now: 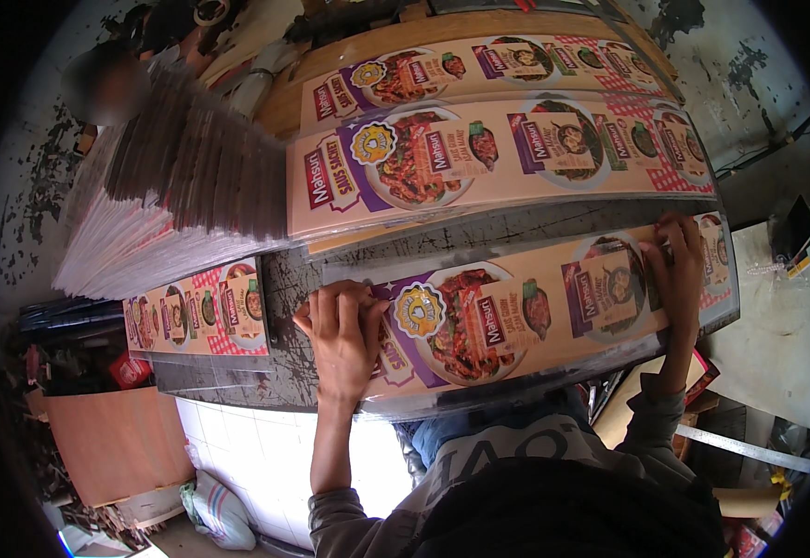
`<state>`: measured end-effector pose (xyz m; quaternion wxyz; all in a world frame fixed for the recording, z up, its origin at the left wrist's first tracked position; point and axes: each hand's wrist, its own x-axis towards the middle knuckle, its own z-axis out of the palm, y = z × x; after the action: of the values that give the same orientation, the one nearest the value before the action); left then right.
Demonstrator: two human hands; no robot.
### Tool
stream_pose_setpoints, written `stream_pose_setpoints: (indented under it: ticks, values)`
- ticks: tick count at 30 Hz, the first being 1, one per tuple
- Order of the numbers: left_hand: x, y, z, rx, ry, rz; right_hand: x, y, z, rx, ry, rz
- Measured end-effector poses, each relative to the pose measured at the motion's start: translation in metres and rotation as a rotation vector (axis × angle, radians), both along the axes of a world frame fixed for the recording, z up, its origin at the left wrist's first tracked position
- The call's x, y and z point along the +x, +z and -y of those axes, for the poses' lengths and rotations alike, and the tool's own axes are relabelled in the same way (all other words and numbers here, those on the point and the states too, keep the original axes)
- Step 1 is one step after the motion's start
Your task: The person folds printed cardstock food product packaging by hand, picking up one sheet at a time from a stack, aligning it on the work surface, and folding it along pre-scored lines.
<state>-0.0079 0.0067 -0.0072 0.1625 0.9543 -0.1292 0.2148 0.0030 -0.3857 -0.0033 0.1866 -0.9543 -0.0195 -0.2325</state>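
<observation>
A long printed poster strip point(553, 312) with pictures of food dishes lies along the near edge of a dark, scratched table. Clear plastic film shows around its edges. At the strip's left end, my left hand point(340, 335) is closed, with curled fingers and the thumb over the corner. Near the far edge of the right end, my right hand point(679, 265) bends its fingers onto the strip and film. The fingertips of both hands are partly hidden, so the exact pinch is hard to see.
Beyond the strip lies a stack of matching strips point(498, 163), with another strip point(479, 74) farther back. A tall fanned pile of sheets point(172, 167) stands at the left, beside a smaller printed strip point(200, 312). The scratched tabletop point(298, 372) ends close to my body.
</observation>
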Motion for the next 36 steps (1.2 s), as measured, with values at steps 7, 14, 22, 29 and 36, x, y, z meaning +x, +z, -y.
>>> stream_pose_setpoints:
  ticks: [7, 14, 22, 29, 36]
  values:
    - [-0.0012, -0.0028, -0.0011, 0.002, 0.013, 0.006, 0.0011, -0.0002, -0.0004, -0.027, 0.009, 0.018]
    - [-0.0014, 0.0004, 0.0011, 0.019, 0.029, 0.004, 0.0005, 0.0011, -0.0018, -0.040, 0.009, 0.019]
    - [-0.0012, -0.0016, 0.0005, 0.060, 0.027, 0.013, 0.0017, 0.0027, -0.0039, -0.031, 0.022, 0.012]
    - [-0.0003, 0.0002, 0.0005, 0.084, 0.046, -0.015, 0.0045, 0.0043, -0.0039, -0.047, 0.014, -0.033]
    - [0.0015, -0.0013, -0.0039, 0.025, 0.030, -0.014, 0.0018, 0.0058, -0.0049, 0.056, -0.023, -0.102]
